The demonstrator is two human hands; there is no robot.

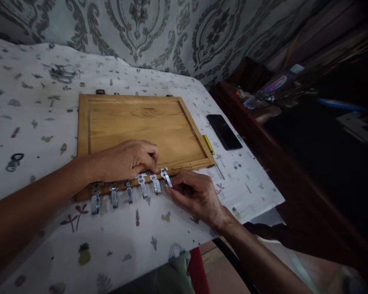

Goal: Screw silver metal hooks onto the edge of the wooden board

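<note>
A framed wooden panel (141,126) lies flat on the table, with a row of several silvery metal hooks (142,185) along its near edge. My right hand (199,196) pinches the lower end of the rightmost metal hook (165,178) between thumb and fingers. Across the panel's near rail rests my left hand (135,159), its fingers curled and the tips pressed down close to the upper parts of the hooks. Whatever those fingertips hold, if anything, is hidden. By the panel's right side lies a screwdriver (209,145) with a yellow handle.
A black phone (223,131) lies right of the panel on the patterned tablecloth (49,228). Small dark metal pieces sit at the panel's far edge. A clear bottle (274,86) is on dark furniture at the right. A patterned curtain (159,32) hangs behind the table.
</note>
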